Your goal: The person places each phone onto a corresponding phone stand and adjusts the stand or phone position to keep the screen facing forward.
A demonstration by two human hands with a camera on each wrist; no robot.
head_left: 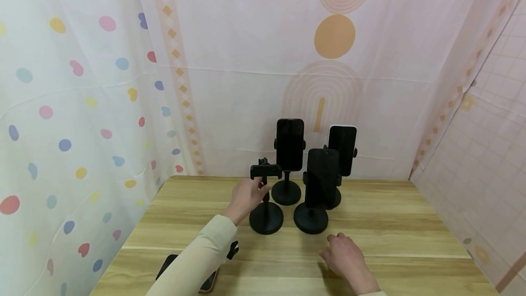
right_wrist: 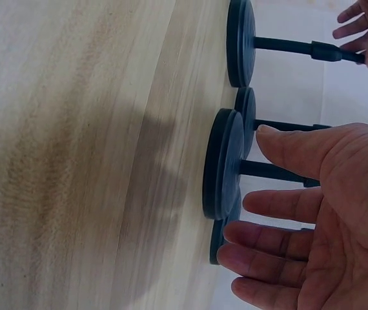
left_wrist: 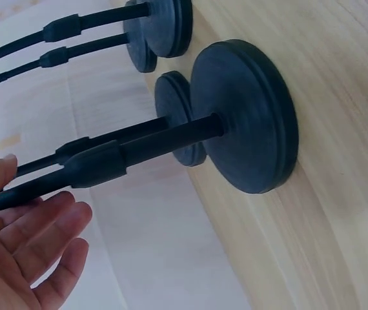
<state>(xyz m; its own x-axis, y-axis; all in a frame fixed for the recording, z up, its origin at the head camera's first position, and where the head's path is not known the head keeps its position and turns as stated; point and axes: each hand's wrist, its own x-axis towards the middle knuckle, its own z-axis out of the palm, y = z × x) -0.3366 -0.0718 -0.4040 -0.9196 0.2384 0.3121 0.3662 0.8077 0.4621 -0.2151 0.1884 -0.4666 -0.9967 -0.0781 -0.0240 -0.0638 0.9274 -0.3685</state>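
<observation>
A black phone stand (head_left: 266, 219) with a round base stands upright on the table, its top clamp holding no phone. My left hand (head_left: 245, 198) grips its pole just under the clamp; in the left wrist view the thumb and fingers lie around the upper pole (left_wrist: 100, 165). To the right, a second stand (head_left: 311, 219) carries a black phone (head_left: 322, 179). My right hand (head_left: 344, 257) hovers over the table in front of that stand. Its fingers are relaxed and hold nothing, as the right wrist view shows the bare palm (right_wrist: 358, 194).
Behind stand two more stands, one with a black phone (head_left: 289, 143), one with a white-edged phone (head_left: 345, 140). A phone (head_left: 210, 282) lies at the front left, partly hidden under my left sleeve, near a small black part (head_left: 232, 250). Curtains surround the wooden table (head_left: 394, 227).
</observation>
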